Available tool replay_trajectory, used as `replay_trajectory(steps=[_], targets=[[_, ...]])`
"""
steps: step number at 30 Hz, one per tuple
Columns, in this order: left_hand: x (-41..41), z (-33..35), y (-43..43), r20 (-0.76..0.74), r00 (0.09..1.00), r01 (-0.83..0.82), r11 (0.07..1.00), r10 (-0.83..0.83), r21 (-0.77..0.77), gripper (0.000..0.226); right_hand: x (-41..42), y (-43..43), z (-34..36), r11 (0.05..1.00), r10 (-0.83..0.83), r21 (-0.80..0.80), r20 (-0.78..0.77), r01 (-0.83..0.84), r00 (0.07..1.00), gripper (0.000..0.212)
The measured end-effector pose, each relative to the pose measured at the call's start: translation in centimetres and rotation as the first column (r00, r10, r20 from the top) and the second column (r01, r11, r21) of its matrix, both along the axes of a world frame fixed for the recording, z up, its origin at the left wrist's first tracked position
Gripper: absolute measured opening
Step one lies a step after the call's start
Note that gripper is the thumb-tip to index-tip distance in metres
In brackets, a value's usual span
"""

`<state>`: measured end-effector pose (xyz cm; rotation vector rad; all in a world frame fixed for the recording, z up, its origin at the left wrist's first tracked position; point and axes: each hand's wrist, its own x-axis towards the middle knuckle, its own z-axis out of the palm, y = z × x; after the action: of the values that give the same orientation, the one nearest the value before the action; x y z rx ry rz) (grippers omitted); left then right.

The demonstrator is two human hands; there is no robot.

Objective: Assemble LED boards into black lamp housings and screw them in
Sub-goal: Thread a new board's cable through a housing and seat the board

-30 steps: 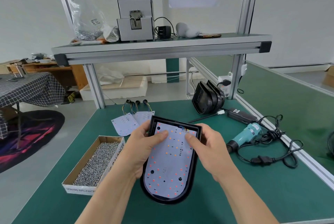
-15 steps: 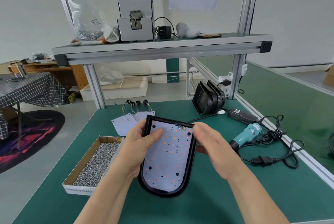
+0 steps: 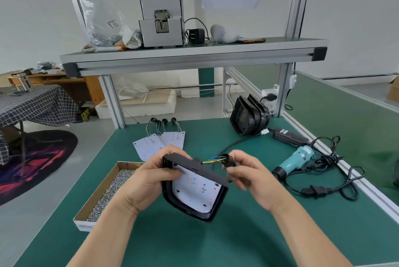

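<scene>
Above the middle of the green desk (image 3: 216, 243), a person holds a black lamp housing (image 3: 190, 213) tipped up toward the camera, with a white LED board (image 3: 196, 193) lying inside its open face. The left hand (image 3: 149, 180) is clamped round the housing's upper-left corner. The right hand (image 3: 248, 178), just beside it at 3 o'clock, pinches the black plug (image 3: 226, 160) at the end of the coloured wires (image 3: 212, 160) that run out of the housing's top wall. The step in hand appears to be threading the board's lead out through the housing and settling the board, ahead of any fastening. The next move likely calls for drawing the wires through, pressing the board flat and laying the housing down. After that come screws from the open box of screws (image 3: 108, 195) at 9 o'clock and the teal electric screwdriver (image 3: 295, 161) at 3 o'clock. Spare LED boards (image 3: 159, 141) wait at 11 o'clock, and stacked housings (image 3: 248, 118) at 1 o'clock.
</scene>
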<state>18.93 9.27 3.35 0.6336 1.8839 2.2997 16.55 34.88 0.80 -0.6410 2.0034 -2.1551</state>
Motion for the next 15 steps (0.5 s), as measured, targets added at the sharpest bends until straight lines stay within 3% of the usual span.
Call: replay_trajectory(steps=[4, 11, 14, 15], targets=[[-0.3, -1.5, -0.9, 0.085, 0.996, -0.004, 0.996, -0.004, 0.094, 0.028, 0.4, 1.2, 0.8, 0.99, 0.05, 0.132, -0.049, -0.043, 0.998, 0.017], [-1.3, -2.5, -1.3, 0.245, 0.969, -0.009, 0.992, -0.022, 0.124, 0.027, 0.9, 0.2, 1.8, 0.942, -0.02, 0.324, -0.202, 0.086, 0.979, 0.026], [-1.4, -1.3, -1.3, 0.233, 0.969, -0.096, 0.993, 0.077, 0.07, 0.033, 1.3, -0.6, 2.5, 0.906, 0.015, 0.416, -0.212, 0.076, 0.977, 0.035], [-1.5, -0.8, -1.1, 0.218, 0.962, -0.179, 0.983, 0.167, 0.038, 0.045, 1.3, -0.8, 2.7, 0.895, 0.009, 0.437, -0.219, 0.09, 0.976, 0.04]])
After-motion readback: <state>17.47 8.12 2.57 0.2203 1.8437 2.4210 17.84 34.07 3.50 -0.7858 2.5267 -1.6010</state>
